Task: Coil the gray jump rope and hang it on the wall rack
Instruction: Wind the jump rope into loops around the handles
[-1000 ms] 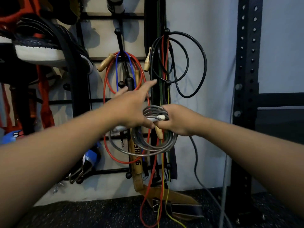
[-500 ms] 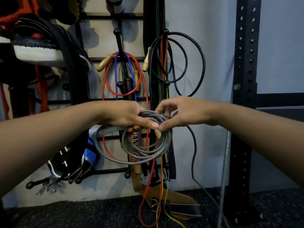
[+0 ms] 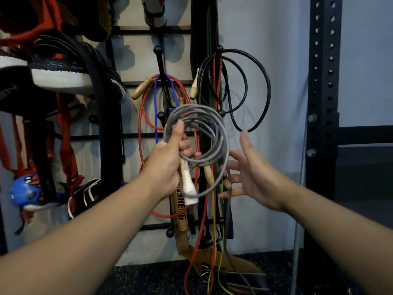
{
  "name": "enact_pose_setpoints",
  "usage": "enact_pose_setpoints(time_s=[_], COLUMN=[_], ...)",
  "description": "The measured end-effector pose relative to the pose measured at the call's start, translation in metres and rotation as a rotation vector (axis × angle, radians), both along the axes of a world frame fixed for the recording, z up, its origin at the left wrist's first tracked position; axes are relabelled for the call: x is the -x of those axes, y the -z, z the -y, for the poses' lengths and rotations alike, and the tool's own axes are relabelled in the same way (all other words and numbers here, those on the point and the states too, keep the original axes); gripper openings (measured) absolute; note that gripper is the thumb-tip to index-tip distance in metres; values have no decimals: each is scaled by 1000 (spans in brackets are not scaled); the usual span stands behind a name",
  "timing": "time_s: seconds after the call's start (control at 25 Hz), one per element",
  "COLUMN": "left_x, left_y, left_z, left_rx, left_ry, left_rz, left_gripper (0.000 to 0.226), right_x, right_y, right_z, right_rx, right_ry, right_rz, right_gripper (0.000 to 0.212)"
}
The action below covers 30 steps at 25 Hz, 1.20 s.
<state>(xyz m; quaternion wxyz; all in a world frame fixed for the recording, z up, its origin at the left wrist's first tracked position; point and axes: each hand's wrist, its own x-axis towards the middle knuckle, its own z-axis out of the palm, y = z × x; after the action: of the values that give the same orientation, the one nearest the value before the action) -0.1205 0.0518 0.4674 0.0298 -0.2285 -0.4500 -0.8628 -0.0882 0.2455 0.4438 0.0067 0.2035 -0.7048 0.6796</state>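
Gray jump rope (image 3: 197,133) coiled, left hand (image 3: 168,165) gripping

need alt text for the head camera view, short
The left hand grips a coiled gray jump rope with pale handles, raised before a black wall rack hung with red, blue and black ropes. The right hand is open beside the coil, not gripping it.
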Motion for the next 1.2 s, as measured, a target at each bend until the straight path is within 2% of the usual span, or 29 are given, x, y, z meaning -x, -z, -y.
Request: enact_pose_setpoints(time_s=[0.04,0.08,0.2,0.36,0.48,0.6,0.68,0.84,1.08,1.2], left_x=[2,4,6,6,2,-4,-8,-20,-20,-29], left_y=[-2,-5,-9,-5,-6,-6,2,17,27,31], left_z=[-5,-10,-30,-36,-32,-28,-27,-42,-41,-43], left_rx=[-104,-198,-332,-202,-56,37,68,-3,-5,-28], left_ry=[-55,-121,-304,-476,-535,-564,-528,-344,-255,-220], left_rz=[25,51,108,120,47,10,41,211,276,269], left_gripper=[29,31,40,50,50,48,49,51,64,45], right_x=[-2,-6,-8,-2,-8,-8,-6,-12,-14,-11], right_y=[6,11,27,35,33,28,19,0,-6,-7], right_z=[5,12,49,87,96,94,89,92,89,83], right_rx=[105,177,201,384,516,577,645,769,429,491], right_ry=[-53,-93,-82,137,188,242,275,222,325,346], right_rz=[23,21,-51,-85,-70,-40,-17,71,154,127], right_gripper=[94,95,77,63,34,27,29,24,33,26])
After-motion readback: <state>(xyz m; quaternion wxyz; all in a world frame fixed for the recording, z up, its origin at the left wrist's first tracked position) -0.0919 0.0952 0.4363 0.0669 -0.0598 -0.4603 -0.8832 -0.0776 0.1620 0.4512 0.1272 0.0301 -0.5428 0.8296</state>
